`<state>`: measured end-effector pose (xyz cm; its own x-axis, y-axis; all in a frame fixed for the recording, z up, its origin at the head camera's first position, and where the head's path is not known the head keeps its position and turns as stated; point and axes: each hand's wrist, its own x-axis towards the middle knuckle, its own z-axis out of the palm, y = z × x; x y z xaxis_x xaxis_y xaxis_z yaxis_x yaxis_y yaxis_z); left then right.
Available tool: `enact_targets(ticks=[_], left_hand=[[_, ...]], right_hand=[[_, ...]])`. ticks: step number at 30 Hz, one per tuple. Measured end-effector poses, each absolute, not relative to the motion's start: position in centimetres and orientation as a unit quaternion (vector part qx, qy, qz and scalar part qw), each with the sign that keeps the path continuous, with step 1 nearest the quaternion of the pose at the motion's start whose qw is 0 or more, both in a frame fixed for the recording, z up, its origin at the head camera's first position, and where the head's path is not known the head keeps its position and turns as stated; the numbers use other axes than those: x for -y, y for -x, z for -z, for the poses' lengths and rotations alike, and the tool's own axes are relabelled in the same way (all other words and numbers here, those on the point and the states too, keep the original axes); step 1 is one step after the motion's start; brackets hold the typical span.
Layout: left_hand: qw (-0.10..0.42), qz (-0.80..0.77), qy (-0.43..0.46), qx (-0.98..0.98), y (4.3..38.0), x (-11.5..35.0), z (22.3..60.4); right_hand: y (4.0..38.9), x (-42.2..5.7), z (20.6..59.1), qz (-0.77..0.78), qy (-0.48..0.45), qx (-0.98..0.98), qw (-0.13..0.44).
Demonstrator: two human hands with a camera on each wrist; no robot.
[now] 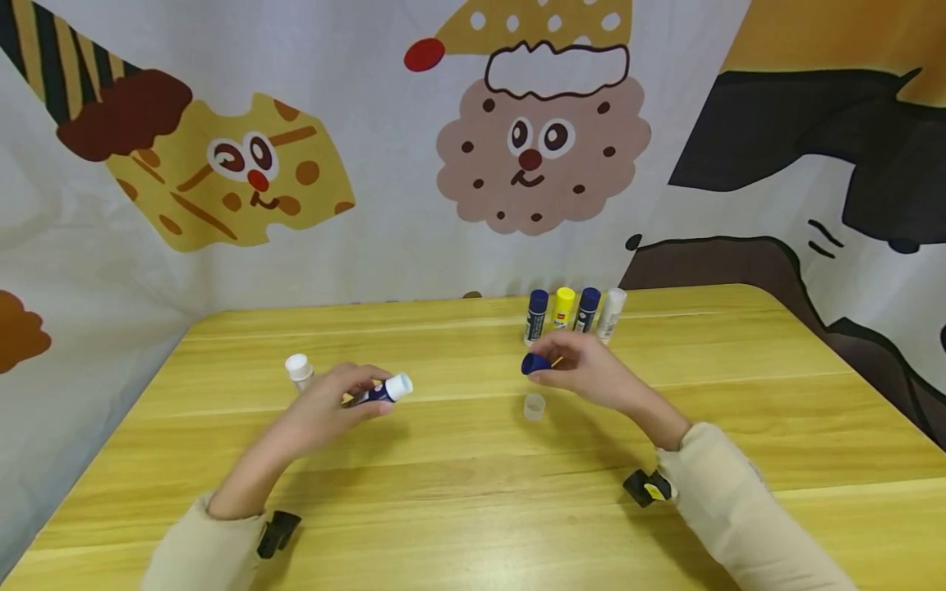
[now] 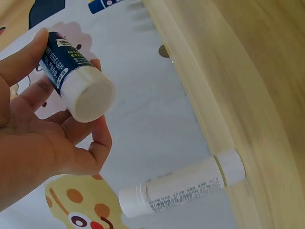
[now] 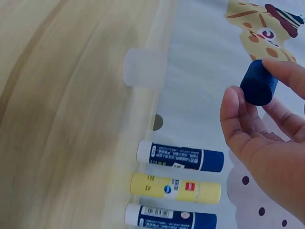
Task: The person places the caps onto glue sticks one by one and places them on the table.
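Observation:
My left hand point(image 1: 336, 406) grips a glue stick point(image 2: 64, 62) with a dark blue label and a white end, tilted above the table between thumb and fingers. Just behind that hand, a white glue stick point(image 2: 183, 183) stands upright. On the other side, the thumb and fingers of my right hand point(image 1: 587, 369) pinch a dark blue cap point(image 3: 259, 83), its round end facing the wrist camera. Under this hand, a small translucent cap point(image 1: 534, 407) sits on the tabletop. The two hands are apart, with bare wood between them.
Near the table's back edge stands a row of glue sticks: a blue one point(image 1: 536, 317), a yellow one point(image 1: 563, 309), another blue one point(image 1: 587, 310) and a white one point(image 1: 611, 315). Behind the wooden table point(image 1: 458, 509) hangs a cartoon-printed curtain point(image 1: 392, 164).

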<state>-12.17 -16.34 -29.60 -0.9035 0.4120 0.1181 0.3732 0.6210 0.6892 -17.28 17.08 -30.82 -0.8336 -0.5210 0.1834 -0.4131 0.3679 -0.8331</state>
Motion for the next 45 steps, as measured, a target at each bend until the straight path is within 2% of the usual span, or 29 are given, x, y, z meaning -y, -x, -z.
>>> enact_targets(ticks=[9, 31, 45], left_hand=[[0.024, -0.350, -0.207, -0.913, 12.4, 14.8, 29.6], [0.038, -0.342, -0.283, -0.895, 12.8, 12.5, 30.2], [0.055, -0.354, -0.292, -0.887, 12.7, 11.2, 29.9]], right_hand=[[16.9, -15.9, 31.0, 0.493, 0.300, -0.814, 0.066], [15.9, -13.1, 31.1, 0.493, 0.331, -0.799, 0.096], [15.6, -11.9, 31.7, 0.496, 0.341, -0.789, 0.120]])
